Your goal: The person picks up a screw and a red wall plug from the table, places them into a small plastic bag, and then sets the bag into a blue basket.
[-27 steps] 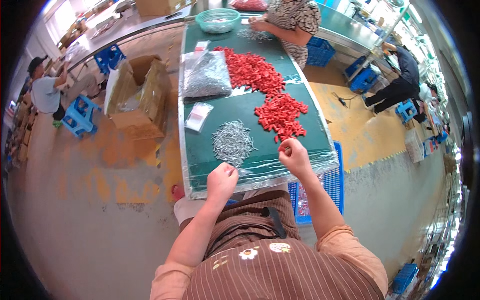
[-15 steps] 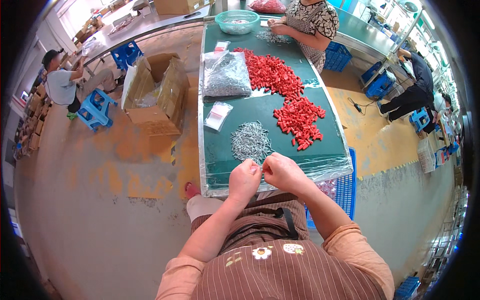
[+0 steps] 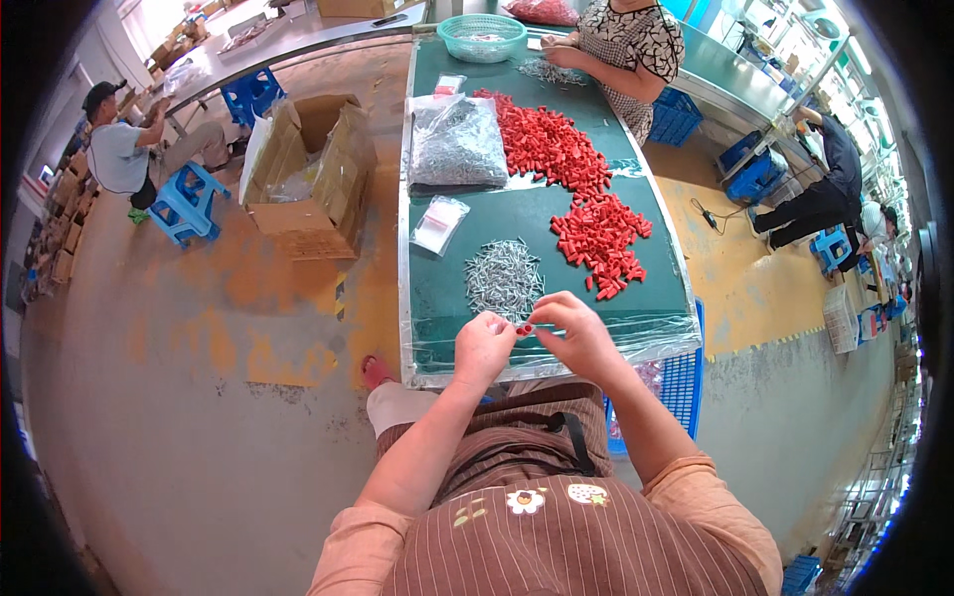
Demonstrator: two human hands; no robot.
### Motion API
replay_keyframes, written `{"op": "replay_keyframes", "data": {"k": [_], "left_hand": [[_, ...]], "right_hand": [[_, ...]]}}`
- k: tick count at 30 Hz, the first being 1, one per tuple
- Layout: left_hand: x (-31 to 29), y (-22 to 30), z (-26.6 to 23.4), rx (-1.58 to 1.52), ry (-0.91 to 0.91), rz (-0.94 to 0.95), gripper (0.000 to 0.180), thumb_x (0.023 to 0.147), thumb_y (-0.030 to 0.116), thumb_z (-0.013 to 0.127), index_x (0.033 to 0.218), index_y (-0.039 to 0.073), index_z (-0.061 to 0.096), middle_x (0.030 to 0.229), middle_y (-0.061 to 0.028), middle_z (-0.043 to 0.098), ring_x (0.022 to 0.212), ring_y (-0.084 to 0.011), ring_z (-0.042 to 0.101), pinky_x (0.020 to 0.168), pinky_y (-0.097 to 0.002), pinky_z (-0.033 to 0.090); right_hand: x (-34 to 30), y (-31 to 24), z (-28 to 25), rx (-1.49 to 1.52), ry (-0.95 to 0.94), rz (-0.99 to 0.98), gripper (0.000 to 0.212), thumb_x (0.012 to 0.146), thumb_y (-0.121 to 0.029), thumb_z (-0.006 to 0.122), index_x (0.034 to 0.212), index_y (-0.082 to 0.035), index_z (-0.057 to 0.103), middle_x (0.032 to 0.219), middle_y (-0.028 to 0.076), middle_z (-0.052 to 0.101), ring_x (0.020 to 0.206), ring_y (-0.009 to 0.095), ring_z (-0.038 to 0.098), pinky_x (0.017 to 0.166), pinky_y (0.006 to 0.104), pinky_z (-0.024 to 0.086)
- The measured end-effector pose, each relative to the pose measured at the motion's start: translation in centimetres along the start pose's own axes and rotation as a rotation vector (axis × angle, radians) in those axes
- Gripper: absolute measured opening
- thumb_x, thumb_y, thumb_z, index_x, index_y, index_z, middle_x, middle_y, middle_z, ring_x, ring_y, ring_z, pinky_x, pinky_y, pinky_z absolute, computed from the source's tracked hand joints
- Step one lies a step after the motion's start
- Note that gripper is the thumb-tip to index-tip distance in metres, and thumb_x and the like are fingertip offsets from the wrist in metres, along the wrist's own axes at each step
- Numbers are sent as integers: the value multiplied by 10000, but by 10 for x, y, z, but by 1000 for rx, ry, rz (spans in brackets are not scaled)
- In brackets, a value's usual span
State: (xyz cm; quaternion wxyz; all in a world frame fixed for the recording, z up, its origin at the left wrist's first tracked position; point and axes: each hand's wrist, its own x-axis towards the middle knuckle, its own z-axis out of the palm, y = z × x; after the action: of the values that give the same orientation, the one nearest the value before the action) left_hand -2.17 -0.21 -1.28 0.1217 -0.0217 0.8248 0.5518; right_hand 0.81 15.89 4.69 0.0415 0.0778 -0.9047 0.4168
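Observation:
Just over the near table edge, my left hand (image 3: 483,348) is closed in a pinch on small red plastic plugs (image 3: 524,329). From the other side my right hand (image 3: 576,336) pinches at the same plugs, thumb and forefinger curved around them. Whether a clear bag is around the plugs is too small to tell. Right beyond my hands lies a pile of silver screws (image 3: 505,278). To its right is a heap of red plugs (image 3: 601,243), joining a larger red heap (image 3: 556,149) farther back. Small clear bags (image 3: 438,224) lie left of the screws.
A big clear bag of screws (image 3: 455,144) rests on the green table (image 3: 452,323). Behind it stands a turquoise basket (image 3: 482,40). A co-worker (image 3: 626,60) handles screws at the far right. An open carton (image 3: 308,179) sits left; a blue crate (image 3: 681,387) is under the right edge.
My right hand's fingers have lifted and loosened from the closed pinch beside my left hand. Red plugs now show between the fingertips. The view has shifted slightly.

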Motion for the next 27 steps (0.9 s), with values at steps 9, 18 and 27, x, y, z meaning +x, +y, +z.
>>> {"op": "replay_keyframes", "data": {"k": [9,18,27], "left_hand": [[-2,9,-2,-13,-62,-8,180,744,191,671,787,19,641,694,-61,631,654,-110,565,612,-284,458],[-11,11,-6,-523,-365,70,113,846,116,621,858,5,632,756,-29,634,673,-89,560,622,-232,448],[-15,11,-9,-407,-354,-5,69,830,70,645,870,14,635,760,46,566,681,-30,478,611,-185,394]], "right_hand": [[-4,-7,1,-219,11,-257,132,718,-35,632,840,-80,656,1053,129,590,964,319,544,831,396,455],[-10,11,3,-123,-9,-171,114,708,-60,672,816,-66,637,961,110,595,921,303,551,808,378,453],[-17,19,-13,274,-68,141,92,770,-44,656,834,-2,605,804,69,603,762,149,596,694,277,479]]}}
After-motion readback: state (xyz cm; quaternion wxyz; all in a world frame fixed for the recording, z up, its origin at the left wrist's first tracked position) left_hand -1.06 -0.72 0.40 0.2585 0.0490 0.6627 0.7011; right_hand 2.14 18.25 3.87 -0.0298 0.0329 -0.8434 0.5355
